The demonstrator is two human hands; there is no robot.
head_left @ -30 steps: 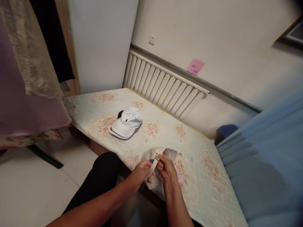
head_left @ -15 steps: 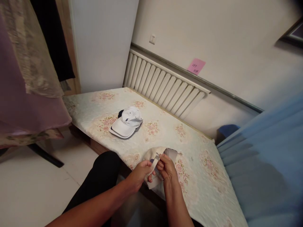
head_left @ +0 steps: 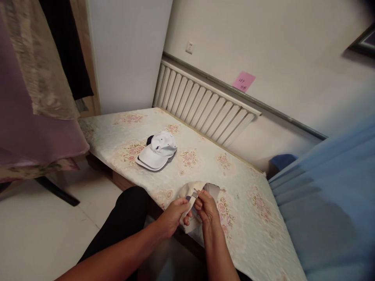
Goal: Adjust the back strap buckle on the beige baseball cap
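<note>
A cream cap [head_left: 187,189] lies at the near edge of the flower-patterned bed, its inner side partly turned up. My left hand [head_left: 175,214] is closed on the cap's pale back strap [head_left: 191,201], thumb on top. My right hand [head_left: 206,207] pinches at the strap's upper end, by a small metal buckle [head_left: 195,192]. Fingers hide part of the strap and the cap's opening. Farther off to the left, a white cap [head_left: 159,150] with a small dark emblem sits stacked on other caps.
The bed [head_left: 205,164] has a floral cover and runs back to a white radiator [head_left: 205,103]. Blue curtains [head_left: 328,203] hang at the right. Clothes [head_left: 43,78] hang at the left. My bent knee [head_left: 133,203] is beside the bed's edge.
Both hands stay on the cap's strap at almost the same spot, with only a slight shift of the strap and fingers. The stacked caps have not moved.
</note>
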